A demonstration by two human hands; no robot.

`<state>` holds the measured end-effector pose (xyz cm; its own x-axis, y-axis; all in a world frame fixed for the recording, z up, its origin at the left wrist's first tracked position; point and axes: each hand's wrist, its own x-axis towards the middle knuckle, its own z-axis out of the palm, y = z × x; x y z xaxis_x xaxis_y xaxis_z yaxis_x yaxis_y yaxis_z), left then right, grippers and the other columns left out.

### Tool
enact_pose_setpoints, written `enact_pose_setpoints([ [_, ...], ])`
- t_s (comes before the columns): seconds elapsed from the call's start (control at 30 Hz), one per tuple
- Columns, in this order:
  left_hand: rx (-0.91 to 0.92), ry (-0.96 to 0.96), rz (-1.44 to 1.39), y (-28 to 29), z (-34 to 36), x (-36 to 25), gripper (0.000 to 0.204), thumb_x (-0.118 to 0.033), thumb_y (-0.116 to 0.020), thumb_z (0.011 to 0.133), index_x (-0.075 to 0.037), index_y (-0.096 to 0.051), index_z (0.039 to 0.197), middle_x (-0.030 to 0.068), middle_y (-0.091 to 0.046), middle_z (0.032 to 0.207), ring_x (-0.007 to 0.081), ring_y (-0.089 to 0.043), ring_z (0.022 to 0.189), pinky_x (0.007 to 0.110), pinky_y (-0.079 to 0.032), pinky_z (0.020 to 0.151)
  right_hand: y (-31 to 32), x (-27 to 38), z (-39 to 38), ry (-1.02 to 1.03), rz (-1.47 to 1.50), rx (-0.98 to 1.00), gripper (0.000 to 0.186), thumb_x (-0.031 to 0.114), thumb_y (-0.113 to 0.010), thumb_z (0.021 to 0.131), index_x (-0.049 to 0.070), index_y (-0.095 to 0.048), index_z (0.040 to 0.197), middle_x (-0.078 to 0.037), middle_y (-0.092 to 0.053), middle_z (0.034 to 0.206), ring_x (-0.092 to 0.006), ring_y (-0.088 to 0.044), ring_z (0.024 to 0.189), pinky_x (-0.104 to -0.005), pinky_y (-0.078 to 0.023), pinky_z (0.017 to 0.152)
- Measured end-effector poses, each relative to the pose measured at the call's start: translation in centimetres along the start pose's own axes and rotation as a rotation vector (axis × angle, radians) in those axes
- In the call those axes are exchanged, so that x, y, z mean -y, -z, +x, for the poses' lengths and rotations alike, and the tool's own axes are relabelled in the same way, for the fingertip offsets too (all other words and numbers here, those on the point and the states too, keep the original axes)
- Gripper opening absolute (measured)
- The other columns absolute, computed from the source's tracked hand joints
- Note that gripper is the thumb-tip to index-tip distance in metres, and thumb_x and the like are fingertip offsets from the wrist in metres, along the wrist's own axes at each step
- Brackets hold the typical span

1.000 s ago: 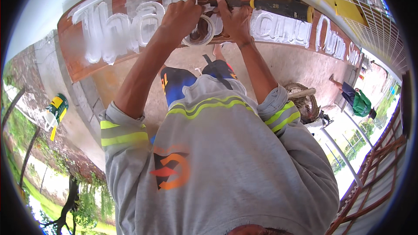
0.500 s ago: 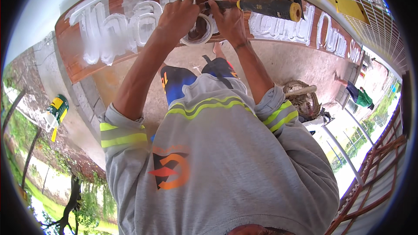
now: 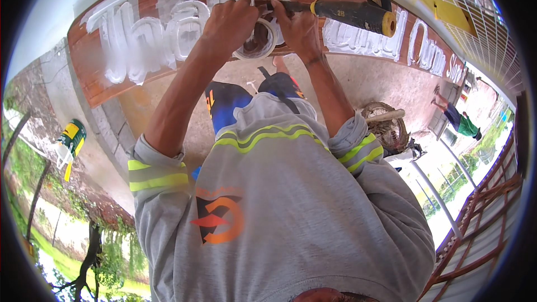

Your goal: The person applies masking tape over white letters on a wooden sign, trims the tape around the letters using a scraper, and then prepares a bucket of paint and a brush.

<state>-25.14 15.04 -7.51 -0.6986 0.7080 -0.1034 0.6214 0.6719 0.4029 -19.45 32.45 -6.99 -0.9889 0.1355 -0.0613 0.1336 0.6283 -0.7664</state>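
Observation:
A long brown wooden signboard (image 3: 86,56) carries thick white lettering and pale tape patches. My left hand (image 3: 229,22) has curled fingers at a whitish strip near its upper middle; what they grip is partly hidden. A white tape roll (image 3: 258,52) sits just below those fingers, against the board. My right hand (image 3: 297,28), beside the roll, is closed on a black tool (image 3: 352,14) with yellow-capped handle, held level across the board, its narrow end between my two hands.
A white wire grid (image 3: 464,33) and yellow panel (image 3: 447,14) stand at upper right. A green-and-yellow bucket (image 3: 71,138) is at left. A spoked wheel (image 3: 385,131) is at right, beyond it a person in green (image 3: 464,124), near pale poles (image 3: 456,162).
The tool's handle end shifted left, then slightly down and back right. My hands stay near the same spot with small finger movements. The far person's legs have moved.

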Motion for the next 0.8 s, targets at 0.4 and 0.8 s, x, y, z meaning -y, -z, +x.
enact_pose_setpoints([
  [0.4,-0.01,0.015,0.011,0.5,0.0,-1.2,0.031,-0.01,-0.061,0.088,-0.013,-0.07,0.117,0.0166,-0.064,0.096,0.0335,-0.07,0.083,0.043,-0.058,0.07,-1.4,-1.9,1.1,0.279,-0.204,-0.114,0.011,0.013,-0.065,0.092,0.004,-0.067,0.098,-0.015,-0.068,0.088,-0.0307,-0.064,0.075,-0.0421,-0.05,0.07],
  [0.8,-0.032,-0.025,0.055,0.4,-0.1,-0.4,0.039,-0.011,-0.061,0.089,-0.021,-0.068,0.125,0.0146,-0.063,0.092,0.0331,-0.07,0.081,0.043,-0.057,0.069,-0.4,-0.9,-1.1,0.131,-0.014,-0.1,0.015,0.016,-0.065,0.093,0.002,-0.067,0.095,-0.01,-0.067,0.072,-0.0242,-0.065,0.062,-0.0356,-0.05,0.059],
])
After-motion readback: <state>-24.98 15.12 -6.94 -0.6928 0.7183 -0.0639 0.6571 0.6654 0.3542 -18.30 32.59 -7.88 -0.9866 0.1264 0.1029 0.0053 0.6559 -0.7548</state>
